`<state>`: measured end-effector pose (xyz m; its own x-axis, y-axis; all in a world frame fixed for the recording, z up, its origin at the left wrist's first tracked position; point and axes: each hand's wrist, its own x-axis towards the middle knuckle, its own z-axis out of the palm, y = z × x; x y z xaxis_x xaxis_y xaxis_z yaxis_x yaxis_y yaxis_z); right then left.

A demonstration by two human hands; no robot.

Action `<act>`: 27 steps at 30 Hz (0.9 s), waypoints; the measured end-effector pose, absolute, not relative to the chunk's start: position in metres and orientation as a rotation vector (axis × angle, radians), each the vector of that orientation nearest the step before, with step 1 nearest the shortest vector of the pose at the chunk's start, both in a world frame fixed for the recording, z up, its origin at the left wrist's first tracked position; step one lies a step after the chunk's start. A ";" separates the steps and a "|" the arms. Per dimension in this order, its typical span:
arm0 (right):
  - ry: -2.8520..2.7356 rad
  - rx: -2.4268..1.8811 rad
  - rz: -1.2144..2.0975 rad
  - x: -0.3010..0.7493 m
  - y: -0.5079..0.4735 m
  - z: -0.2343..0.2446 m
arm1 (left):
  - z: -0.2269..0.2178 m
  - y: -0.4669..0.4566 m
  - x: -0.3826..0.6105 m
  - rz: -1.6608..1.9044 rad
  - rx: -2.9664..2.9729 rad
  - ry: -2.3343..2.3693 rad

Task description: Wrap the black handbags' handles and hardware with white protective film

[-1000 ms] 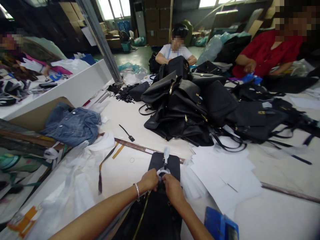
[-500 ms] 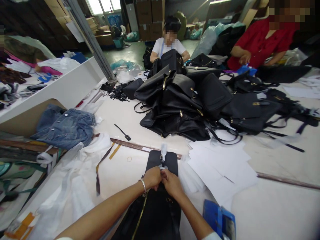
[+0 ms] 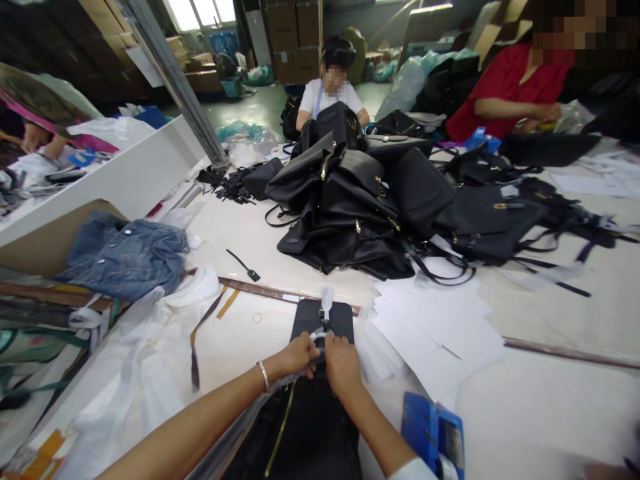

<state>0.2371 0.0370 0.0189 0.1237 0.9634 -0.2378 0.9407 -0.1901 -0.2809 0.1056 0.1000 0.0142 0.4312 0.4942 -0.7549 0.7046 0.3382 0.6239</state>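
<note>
A black bag (image 3: 310,427) lies on the white table right in front of me, its flap (image 3: 323,317) pointing away. My left hand (image 3: 296,355) and my right hand (image 3: 341,363) meet at the flap's near end, both closed in a pinch on a white wrapping (image 3: 320,335) around the bag's buckle. A white wrapped strap end (image 3: 327,297) sticks up past the flap. A bracelet sits on my left wrist.
A pile of black bags (image 3: 360,207) fills the table's middle. Loose white sheets (image 3: 435,327) lie to the right, a blue object (image 3: 434,437) by my right arm, a denim jacket (image 3: 125,257) at left. Two people sit across the table; another stands far left.
My hands have stayed on the buckle wrapping with small finger shifts. The view has drifted slightly. The person in red has moved an arm to the right.
</note>
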 end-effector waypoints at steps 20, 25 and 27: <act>-2.266 -1.550 0.889 0.225 0.038 0.029 | 0.057 0.089 0.055 -0.157 1.158 1.067; -2.241 -1.600 0.809 0.226 0.040 0.013 | 0.108 0.077 -0.020 -0.101 0.983 0.896; -2.245 -1.616 0.798 0.224 0.040 0.008 | 0.123 0.059 -0.055 -0.079 0.935 0.881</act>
<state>0.2240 0.0395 0.0079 -0.3460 0.9325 -0.1034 0.7887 0.2294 -0.5704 -0.0548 0.0591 0.1235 0.6600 0.2988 -0.6893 0.4170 0.6175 0.6669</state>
